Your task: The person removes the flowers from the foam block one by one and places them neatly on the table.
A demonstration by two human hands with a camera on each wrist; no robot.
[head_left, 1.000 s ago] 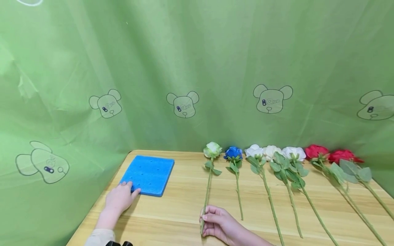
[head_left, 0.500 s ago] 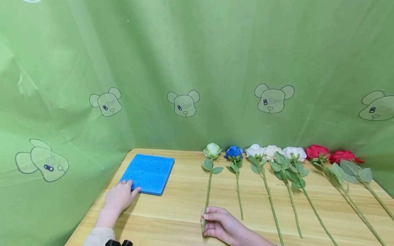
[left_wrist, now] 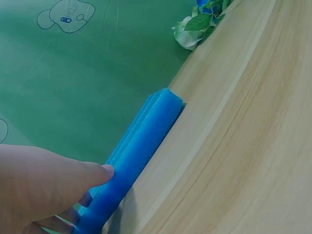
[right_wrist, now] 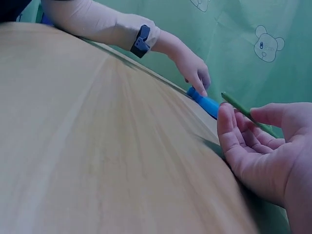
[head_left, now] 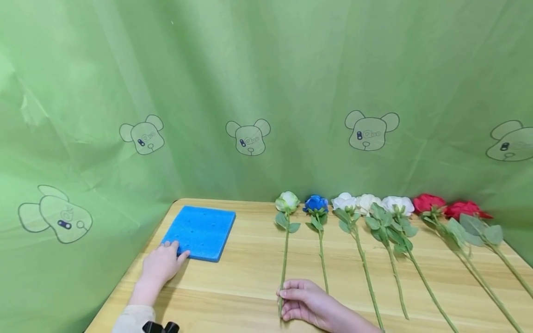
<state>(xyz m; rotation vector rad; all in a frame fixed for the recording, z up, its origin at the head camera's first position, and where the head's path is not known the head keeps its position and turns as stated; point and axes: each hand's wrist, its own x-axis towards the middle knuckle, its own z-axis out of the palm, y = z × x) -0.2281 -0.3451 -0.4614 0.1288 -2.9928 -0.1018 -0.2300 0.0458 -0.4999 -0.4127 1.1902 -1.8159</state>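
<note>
My right hand (head_left: 306, 303) pinches the lower stem of a pale green and white rose (head_left: 287, 202) between thumb and fingers. Its long stem points away from me, with the bloom towards the back of the table. The green stem end (right_wrist: 233, 102) pokes out past the fingertips in the right wrist view. A flat blue foam pad (head_left: 204, 231) with small holes lies on the table at the left. My left hand (head_left: 160, 264) rests at its near left corner, fingers on top and thumb along the front edge. In the left wrist view, the thumb (left_wrist: 100, 171) touches the foam's edge.
Right of the held rose lie a blue rose (head_left: 316, 204), several white and cream roses (head_left: 397, 206) and two red roses (head_left: 429, 203), stems towards me. A green curtain (head_left: 266, 83) hangs behind the wooden table (head_left: 233, 296).
My right hand has shifted slightly to the right with the rose's stem, which now stands straighter in view. The left hand has stayed on the foam pad.
</note>
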